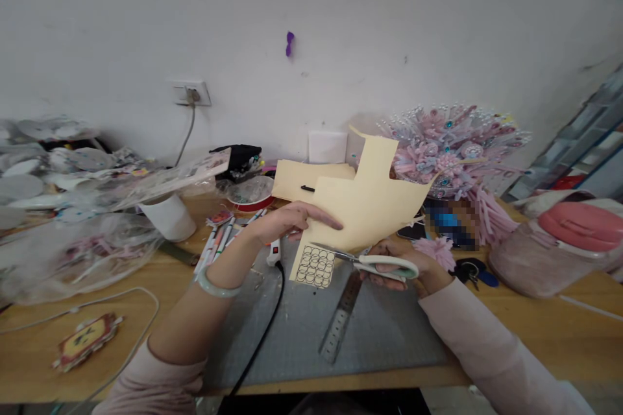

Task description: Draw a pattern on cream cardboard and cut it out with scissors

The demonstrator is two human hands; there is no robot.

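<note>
My left hand [296,219] grips a sheet of cream-coloured card [372,198] at its left side, index finger stretched along the surface. The card has an irregular cut outline. On its lower left part is a patch of black overlapping circles [315,266]. White-handled scissors [388,264] are in my right hand [389,259], their blades pointing left across the card just above the circle pattern. My fingers pass through the handle loops. Beneath, a steel ruler [335,334] lies on the grey cutting mat [389,343].
Behind the card are more cream sheets [292,175] with a black pen [307,189]. Markers [219,246] and a power strip [275,250] with a black cord lie left. A pink beaded flower arrangement [448,149] and a pink-lidded container [555,249] stand right. A white cup [168,217] is tipped.
</note>
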